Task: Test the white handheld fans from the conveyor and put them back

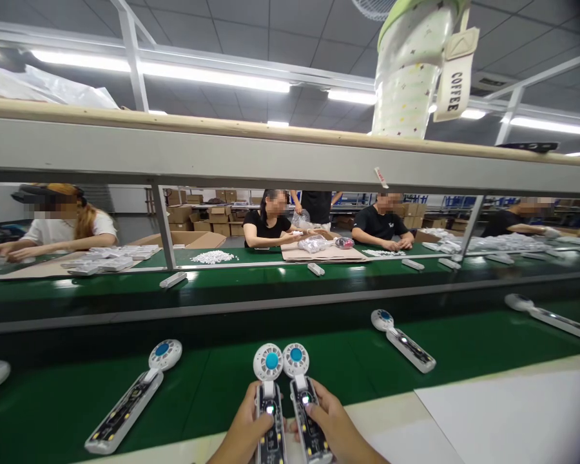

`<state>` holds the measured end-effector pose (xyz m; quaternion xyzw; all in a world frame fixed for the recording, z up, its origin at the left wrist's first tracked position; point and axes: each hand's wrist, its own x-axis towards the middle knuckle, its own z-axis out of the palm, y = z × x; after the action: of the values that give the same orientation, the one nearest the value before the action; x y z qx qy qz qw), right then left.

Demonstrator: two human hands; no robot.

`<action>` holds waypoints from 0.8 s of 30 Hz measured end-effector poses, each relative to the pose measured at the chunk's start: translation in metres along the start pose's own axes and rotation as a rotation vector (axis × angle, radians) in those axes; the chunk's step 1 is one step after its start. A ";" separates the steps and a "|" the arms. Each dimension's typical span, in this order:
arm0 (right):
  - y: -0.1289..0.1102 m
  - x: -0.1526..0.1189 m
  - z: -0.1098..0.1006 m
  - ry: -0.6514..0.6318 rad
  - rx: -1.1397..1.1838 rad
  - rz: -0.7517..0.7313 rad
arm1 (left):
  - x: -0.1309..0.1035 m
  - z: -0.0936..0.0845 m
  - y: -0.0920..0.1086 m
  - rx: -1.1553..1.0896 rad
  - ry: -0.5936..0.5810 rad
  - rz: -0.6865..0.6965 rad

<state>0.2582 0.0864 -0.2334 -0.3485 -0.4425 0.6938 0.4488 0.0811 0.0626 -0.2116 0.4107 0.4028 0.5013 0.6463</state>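
My left hand (249,422) is closed around a white handheld fan (269,363), its thumb lying on the exposed dark circuit board in the handle. Beside it, my right hand (329,415) grips a second handheld fan (296,360), thumb pressed near a lit white spot on the board. Both fans stand side by side with their round heads, blue at the centre, pointing away from me and nearly touching. They are over the near edge of a green conveyor belt (212,393). The lower ends of both handles run to the bottom of the picture.
More fans lie on the belt: one at left (130,403), one at right (406,345), others farther out. A white sheet (507,419) covers the near right ledge. A shelf beam (251,148) crosses above, bearing a green-lidded tumbler (406,77). Several co-workers sit at the far line.
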 end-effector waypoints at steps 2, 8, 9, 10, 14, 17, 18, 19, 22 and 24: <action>0.001 0.001 0.000 0.005 0.000 -0.003 | 0.001 -0.001 0.000 -0.022 -0.019 -0.023; -0.001 0.001 0.001 0.010 -0.034 -0.007 | 0.003 -0.004 0.000 -0.059 -0.030 -0.047; -0.002 0.000 0.001 0.000 -0.041 -0.013 | 0.003 -0.005 0.000 -0.042 -0.033 -0.052; -0.004 -0.002 0.001 -0.016 -0.051 -0.020 | 0.002 -0.006 -0.001 -0.021 -0.032 -0.058; -0.012 -0.007 0.000 -0.069 -0.098 -0.042 | 0.002 -0.006 -0.001 0.036 0.009 -0.065; -0.016 -0.009 0.001 -0.074 -0.122 -0.050 | 0.003 -0.005 -0.001 0.028 0.009 -0.034; -0.017 -0.010 0.002 -0.078 -0.129 -0.052 | 0.003 -0.005 -0.001 0.020 0.010 -0.022; -0.017 -0.011 0.002 -0.081 -0.133 -0.054 | 0.003 -0.005 -0.002 0.011 0.012 -0.011; -0.016 -0.011 0.002 -0.083 -0.122 -0.071 | 0.003 -0.006 -0.003 0.000 0.015 -0.001; -0.014 -0.010 0.001 -0.079 -0.116 -0.107 | 0.002 -0.007 -0.003 0.014 0.007 0.000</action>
<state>0.2649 0.0800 -0.2189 -0.3219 -0.5171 0.6555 0.4464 0.0763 0.0653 -0.2170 0.4134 0.4083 0.5000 0.6422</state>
